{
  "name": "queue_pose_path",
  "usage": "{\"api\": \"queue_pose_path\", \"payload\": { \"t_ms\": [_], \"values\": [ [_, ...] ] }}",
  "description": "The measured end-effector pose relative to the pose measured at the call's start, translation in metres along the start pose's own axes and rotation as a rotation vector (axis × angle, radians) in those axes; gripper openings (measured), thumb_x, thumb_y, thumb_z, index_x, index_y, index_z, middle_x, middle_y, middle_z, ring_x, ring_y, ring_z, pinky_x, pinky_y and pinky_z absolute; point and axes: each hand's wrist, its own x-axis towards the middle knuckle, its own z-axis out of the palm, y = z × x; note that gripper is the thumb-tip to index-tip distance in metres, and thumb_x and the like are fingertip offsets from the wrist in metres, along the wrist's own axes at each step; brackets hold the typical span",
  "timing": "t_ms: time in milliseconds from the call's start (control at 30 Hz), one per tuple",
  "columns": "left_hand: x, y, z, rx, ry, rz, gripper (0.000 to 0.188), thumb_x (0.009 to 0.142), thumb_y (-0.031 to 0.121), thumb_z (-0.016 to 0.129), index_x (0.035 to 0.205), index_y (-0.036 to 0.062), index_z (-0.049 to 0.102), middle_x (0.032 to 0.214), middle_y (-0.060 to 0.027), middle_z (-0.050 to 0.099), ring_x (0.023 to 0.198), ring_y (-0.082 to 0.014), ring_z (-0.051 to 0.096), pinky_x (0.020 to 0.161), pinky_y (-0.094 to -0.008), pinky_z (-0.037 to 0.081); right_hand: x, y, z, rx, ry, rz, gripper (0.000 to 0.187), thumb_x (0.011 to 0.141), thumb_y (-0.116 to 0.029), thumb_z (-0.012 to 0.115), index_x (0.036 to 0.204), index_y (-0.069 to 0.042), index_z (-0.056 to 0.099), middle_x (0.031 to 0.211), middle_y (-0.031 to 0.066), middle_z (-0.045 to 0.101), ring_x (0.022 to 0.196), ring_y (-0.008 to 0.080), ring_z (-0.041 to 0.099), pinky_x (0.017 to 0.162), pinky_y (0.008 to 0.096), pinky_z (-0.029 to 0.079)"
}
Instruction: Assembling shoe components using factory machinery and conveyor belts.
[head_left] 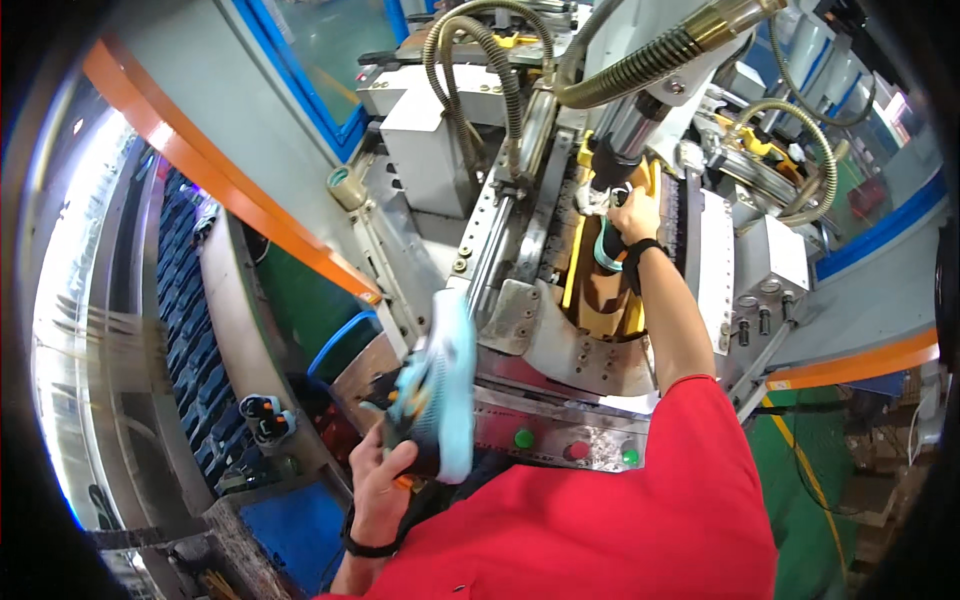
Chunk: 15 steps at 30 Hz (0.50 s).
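Observation:
My left hand grips a shoe at its lower end, in front of the machine on the left. That shoe stands nearly on end and is blurred; its sole is light blue, its upper grey with orange touches. My right arm reaches forward into the press machine. There my right hand is closed on a second shoe with a light blue edge, lying between yellow side pads. Hand and press head hide much of this shoe. Right above it comes down the dark cylindrical press head.
A metal panel with green and red buttons runs along the machine's front. At left is a dark blue slatted conveyor; a dark shoe lies beside it. Ribbed hoses cross above. Orange frame bars flank the machine.

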Motion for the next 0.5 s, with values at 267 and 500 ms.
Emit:
{"api": "queue_pose_path", "payload": {
  "t_ms": [267,500],
  "values": [
    [-0.058,-0.032,-0.054,-0.225,0.500,0.091,0.026,0.088,0.013,0.065,0.111,0.0010,0.062,0.101,-0.0065,0.068,0.087,-0.0179,0.067,0.073,-0.0321,0.053,-0.074,-0.016,-0.039,-0.015,0.251,-0.373,0.057,0.074,-0.013,0.068,0.123,0.002,0.043,0.111,0.0227,0.057,0.093,0.0409,0.060,0.080,0.0458,0.051],
    [-0.059,-0.053,-0.042,-0.274,0.551,-0.017,0.018,0.088,0.015,0.066,0.102,0.0043,0.064,0.098,-0.0060,0.068,0.087,-0.0198,0.067,0.070,-0.0334,0.052,-0.341,-0.050,-0.055,0.618,-0.210,-0.623,0.025,0.078,-0.007,0.063,0.103,-0.007,0.061,0.095,0.0121,0.060,0.088,0.0280,0.060,0.071,0.0393,0.053]
  ]
}}
